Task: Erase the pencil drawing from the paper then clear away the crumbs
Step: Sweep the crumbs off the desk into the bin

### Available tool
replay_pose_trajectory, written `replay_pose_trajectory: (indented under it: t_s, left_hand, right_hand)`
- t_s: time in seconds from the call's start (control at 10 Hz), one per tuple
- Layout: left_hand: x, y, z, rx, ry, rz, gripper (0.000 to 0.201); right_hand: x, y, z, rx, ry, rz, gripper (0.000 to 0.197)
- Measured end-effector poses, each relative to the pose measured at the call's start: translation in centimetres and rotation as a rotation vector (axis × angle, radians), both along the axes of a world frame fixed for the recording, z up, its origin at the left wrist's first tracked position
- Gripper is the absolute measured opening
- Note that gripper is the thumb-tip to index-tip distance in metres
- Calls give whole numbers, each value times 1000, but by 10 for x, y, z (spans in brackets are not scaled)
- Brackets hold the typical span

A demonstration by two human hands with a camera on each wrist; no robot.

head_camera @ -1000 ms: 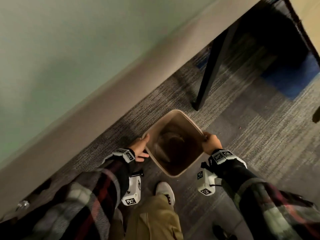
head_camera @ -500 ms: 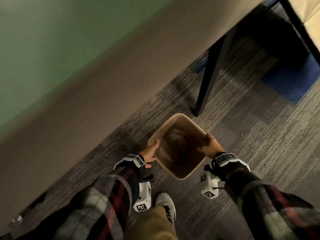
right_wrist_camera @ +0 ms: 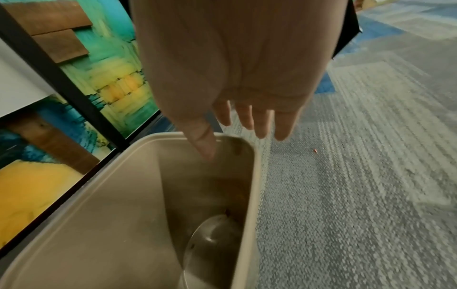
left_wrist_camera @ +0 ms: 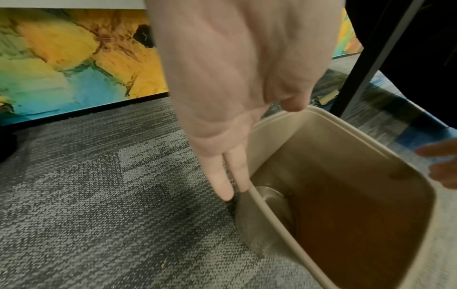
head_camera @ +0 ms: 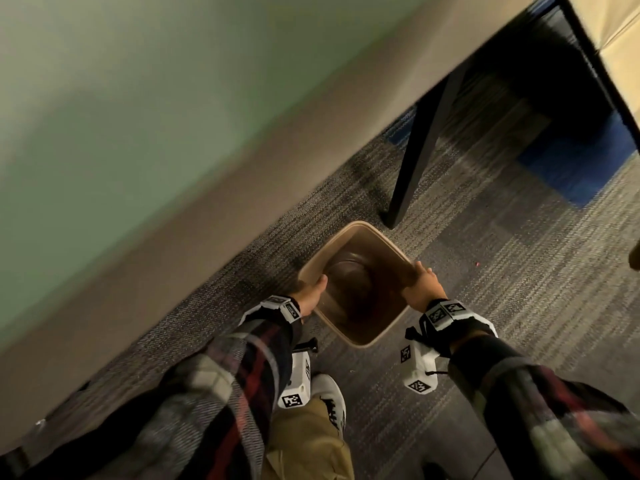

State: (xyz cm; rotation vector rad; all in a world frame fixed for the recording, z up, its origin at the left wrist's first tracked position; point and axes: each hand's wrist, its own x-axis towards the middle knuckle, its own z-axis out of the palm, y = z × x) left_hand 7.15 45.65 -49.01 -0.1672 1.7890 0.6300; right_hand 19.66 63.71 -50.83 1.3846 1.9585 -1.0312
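Carpeted floor beside a wall, seen from above, with a black table leg rising just beyond a tan waste bin. The bin stands on the carpet between the person's two hands, a shoe near its closest corner.

Left hand: at the bin's left rim, thumb hooked over the edge to the inside, fingers straight and lying down the outer wall. The thumb and fingers hold the rim between them.

Right hand: at the opposite rim, thumb inside the wall, the other fingers extended outside it. The fingers look relaxed and spread, not clenched; whether they press the wall cannot be told through the motion blur.

Bin interior: brown and shadowed, with a rounded metallic shape at the bottom. No crumbs can be made out inside; they would be too small to see here.

Small items: a reddish speck on the carpet to the right of the bin, apart from it.

Task status (judgement): the paper, the drawing and the eraser lie outside all three views, so the erasing cannot be checked. Both hands on the bin suggest the crumb-clearing stage, with the bin either being fetched toward the work surface or being set back down. Whether the crumbs have been tipped in cannot be determined.
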Motion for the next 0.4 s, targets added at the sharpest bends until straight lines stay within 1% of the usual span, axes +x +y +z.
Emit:
replay_pose_trajectory:
  t_s: [0.1, 0.2, 0.3, 0.4]
  left_hand:
    - [0, 0, 16, -5, 36, -152, 52]
    - [4, -3, 42, 26, 2, -196, 26]
    - [10, -15, 82, 36, 99, -317, 20]
    - [20, -28, 138, 88, 205, -407, 33]
  right_hand:
    - [-8, -5, 29, 79, -3, 99, 41]
    - [-22, -17, 75, 45, 15, 183, 32]
    - [-33, -36, 127, 11, 61, 263, 26]
    - [-35, -64, 188, -39, 165, 217, 18]
